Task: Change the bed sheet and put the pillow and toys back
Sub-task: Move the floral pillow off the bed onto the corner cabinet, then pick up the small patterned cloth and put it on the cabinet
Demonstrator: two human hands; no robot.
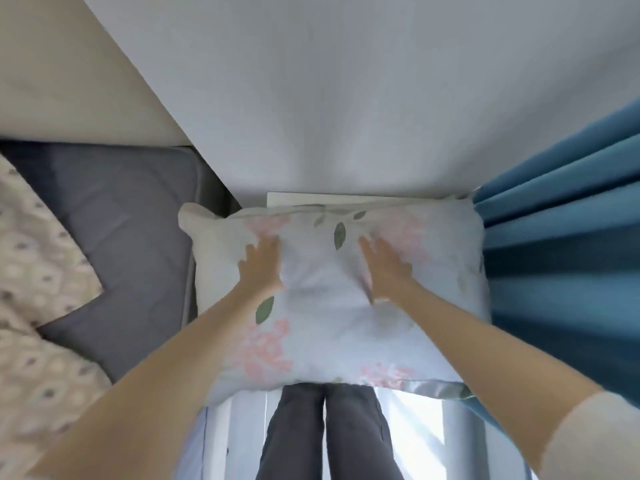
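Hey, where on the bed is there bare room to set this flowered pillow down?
The grey sheet lies bare between the patterned quilt and the pillow, up to the beige panel. The quilt crowds the bed's left side; the blue curtain hems the pillow's right edge.

Soft, even daylight is spread over the scene, and a brighter, washed-out patch is seen on the floor (pixel 419 431) below the pillow (pixel 329 306). Only faint shadows are cast. The patterned quilt (pixel 38 271) is smeared by blur, and the wall (pixel 346 98) edges are slanted by wide-angle distortion.
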